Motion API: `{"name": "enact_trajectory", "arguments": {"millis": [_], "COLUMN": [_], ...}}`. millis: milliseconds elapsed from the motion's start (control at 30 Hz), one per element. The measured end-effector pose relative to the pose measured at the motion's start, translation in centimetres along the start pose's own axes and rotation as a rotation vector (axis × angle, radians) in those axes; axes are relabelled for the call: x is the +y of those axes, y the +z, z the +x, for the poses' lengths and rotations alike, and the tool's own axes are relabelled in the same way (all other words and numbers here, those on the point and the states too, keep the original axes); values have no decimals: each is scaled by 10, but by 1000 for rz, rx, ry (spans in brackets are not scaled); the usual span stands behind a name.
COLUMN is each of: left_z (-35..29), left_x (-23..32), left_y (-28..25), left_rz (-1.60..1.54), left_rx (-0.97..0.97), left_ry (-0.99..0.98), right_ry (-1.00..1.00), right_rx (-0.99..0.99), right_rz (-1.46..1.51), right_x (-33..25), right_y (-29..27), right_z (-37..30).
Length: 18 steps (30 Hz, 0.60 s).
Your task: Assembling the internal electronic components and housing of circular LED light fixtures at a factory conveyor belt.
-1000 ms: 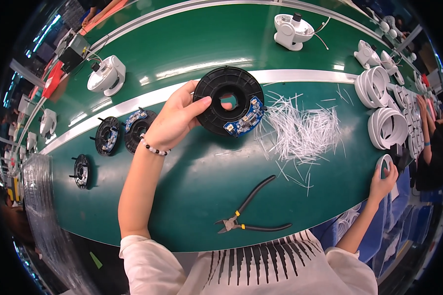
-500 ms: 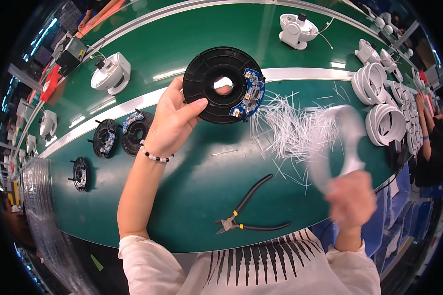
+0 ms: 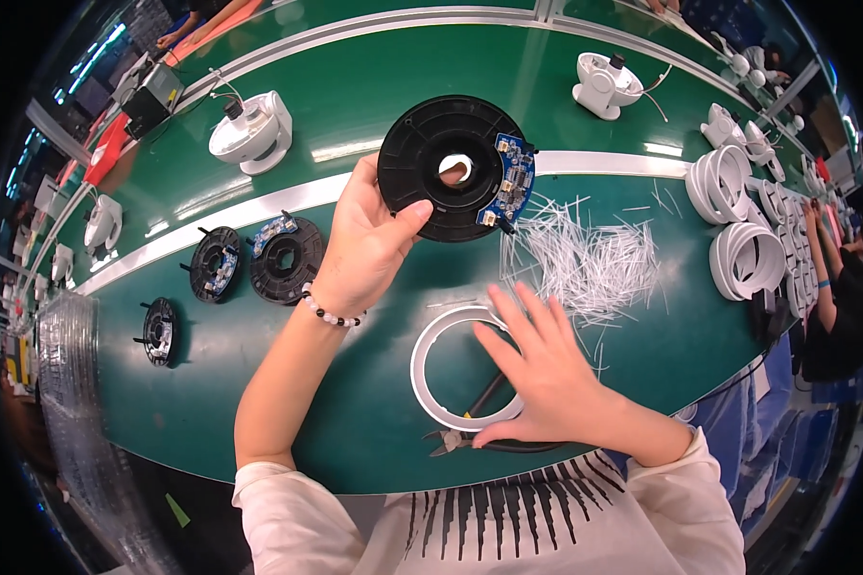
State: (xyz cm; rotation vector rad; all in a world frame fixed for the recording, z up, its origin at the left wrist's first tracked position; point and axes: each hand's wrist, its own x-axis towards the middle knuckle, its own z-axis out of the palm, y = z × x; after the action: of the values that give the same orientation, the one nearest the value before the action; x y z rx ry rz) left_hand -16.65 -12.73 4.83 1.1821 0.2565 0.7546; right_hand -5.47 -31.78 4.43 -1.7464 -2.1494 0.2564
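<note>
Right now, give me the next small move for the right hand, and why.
Probably close the right hand around the white ring: the hand is spread over the ring's right side, the ring overlaps the pliers in view, and the left hand holds the black disc raised.

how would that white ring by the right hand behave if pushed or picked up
The white ring probably holds its shape, since its outline looks evenly round. It seems light for its size, being a thin band around a wide opening. Pushed, it might catch on the pliers showing past its near edge.
</note>
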Motion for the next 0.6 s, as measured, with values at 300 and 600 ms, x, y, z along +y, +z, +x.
{"name": "enact_trajectory", "arguments": {"millis": [300,600], "left_z": [4,0], "left_x": [5,1], "left_y": [1,0], "left_rz": [-103,-116], "left_rx": [34,54], "left_ry": [-48,-23], "right_ry": [-341,-160], "right_rx": [-227,-162], "right_rz": [5,135], "right_x": [-8,24], "right_y": [-9,-23], "right_z": [16,24]}}
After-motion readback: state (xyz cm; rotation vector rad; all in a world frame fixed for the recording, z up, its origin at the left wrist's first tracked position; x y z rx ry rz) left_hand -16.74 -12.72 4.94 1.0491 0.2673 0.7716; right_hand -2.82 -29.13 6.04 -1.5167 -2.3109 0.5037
